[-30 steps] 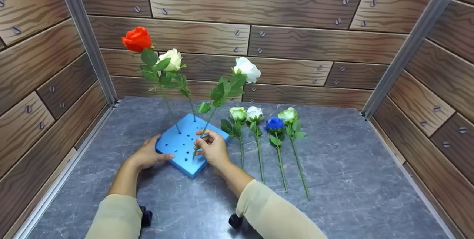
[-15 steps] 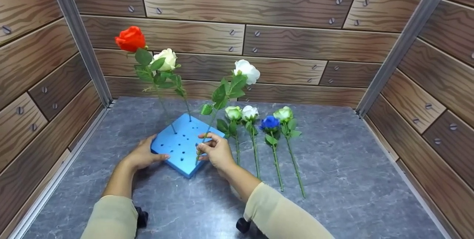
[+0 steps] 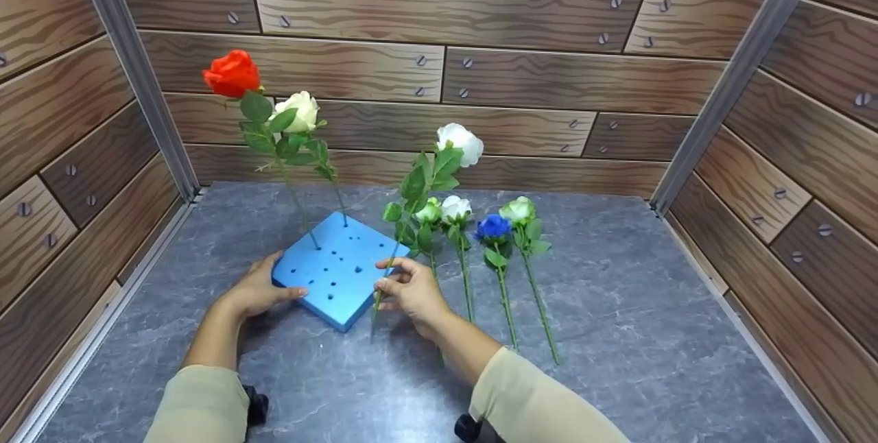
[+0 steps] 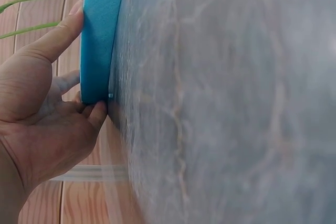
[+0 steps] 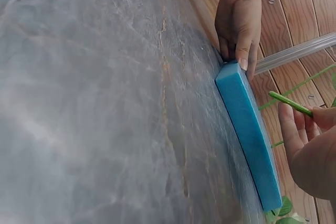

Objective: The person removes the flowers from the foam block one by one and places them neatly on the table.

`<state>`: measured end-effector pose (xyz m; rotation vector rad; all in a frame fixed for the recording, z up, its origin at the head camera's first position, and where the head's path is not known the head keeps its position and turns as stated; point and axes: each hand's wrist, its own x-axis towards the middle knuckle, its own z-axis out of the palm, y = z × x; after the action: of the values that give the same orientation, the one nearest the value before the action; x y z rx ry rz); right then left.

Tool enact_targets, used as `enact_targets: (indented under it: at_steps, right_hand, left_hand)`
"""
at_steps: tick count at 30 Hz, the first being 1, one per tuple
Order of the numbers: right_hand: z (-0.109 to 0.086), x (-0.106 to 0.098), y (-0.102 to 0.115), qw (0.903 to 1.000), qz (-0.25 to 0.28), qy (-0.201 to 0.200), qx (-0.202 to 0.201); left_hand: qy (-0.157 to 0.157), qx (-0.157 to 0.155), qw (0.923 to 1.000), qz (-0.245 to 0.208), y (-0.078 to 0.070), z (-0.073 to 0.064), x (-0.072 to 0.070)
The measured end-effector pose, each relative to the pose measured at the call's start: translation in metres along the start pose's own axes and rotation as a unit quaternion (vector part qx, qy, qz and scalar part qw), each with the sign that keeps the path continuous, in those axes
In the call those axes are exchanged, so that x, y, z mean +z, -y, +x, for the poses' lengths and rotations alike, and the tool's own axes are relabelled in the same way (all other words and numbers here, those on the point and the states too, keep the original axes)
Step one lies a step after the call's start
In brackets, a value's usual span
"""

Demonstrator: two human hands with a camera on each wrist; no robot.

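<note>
My left hand (image 3: 256,289) grips the left corner of a blue foam block (image 3: 343,302), thumb on its top and fingers along its side. My right hand (image 3: 417,293) pinches the stem of a white rose (image 3: 461,144) between thumb and fingers, the bloom leaning up and right. In the right wrist view, the lower end of this stem (image 5: 289,102) is free, apart from the block. A red rose (image 3: 232,74) and a cream rose (image 3: 296,112) stand in holes in the block's far part. Several other holes show in its top.
Right of the block lie a green-white rose (image 3: 428,211), a white rose (image 3: 455,210), a blue rose (image 3: 493,226) and another green-white rose (image 3: 518,210) on the grey marbled table (image 3: 617,306). Wood-patterned walls (image 3: 343,66) enclose the back and sides.
My right hand has carried the white rose rightward, its stem end passing from above the block's holes to beside its right edge. My left hand keeps its hold; the head view has shifted slightly.
</note>
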<state>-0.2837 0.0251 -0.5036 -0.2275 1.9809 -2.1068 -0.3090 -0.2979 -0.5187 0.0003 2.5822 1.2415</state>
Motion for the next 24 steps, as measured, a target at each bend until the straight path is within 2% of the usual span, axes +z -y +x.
enact_targets:
  at_steps: [6,14,24]
  right_hand:
    - [-0.010,-0.011,-0.003,0.9998,-0.016,0.006,-0.006]
    - [-0.014,-0.023,-0.008,0.9995,-0.032,-0.007,-0.001]
    - [-0.025,-0.040,-0.005,0.9980,-0.060,-0.009,-0.014]
  left_hand:
    - [0.003,-0.001,1.0000,0.001,0.002,-0.001,-0.002]
    - [0.005,-0.002,1.0000,0.002,0.004,-0.002,-0.002]
    - [0.010,-0.005,0.9999,0.002,0.000,-0.003,-0.001]
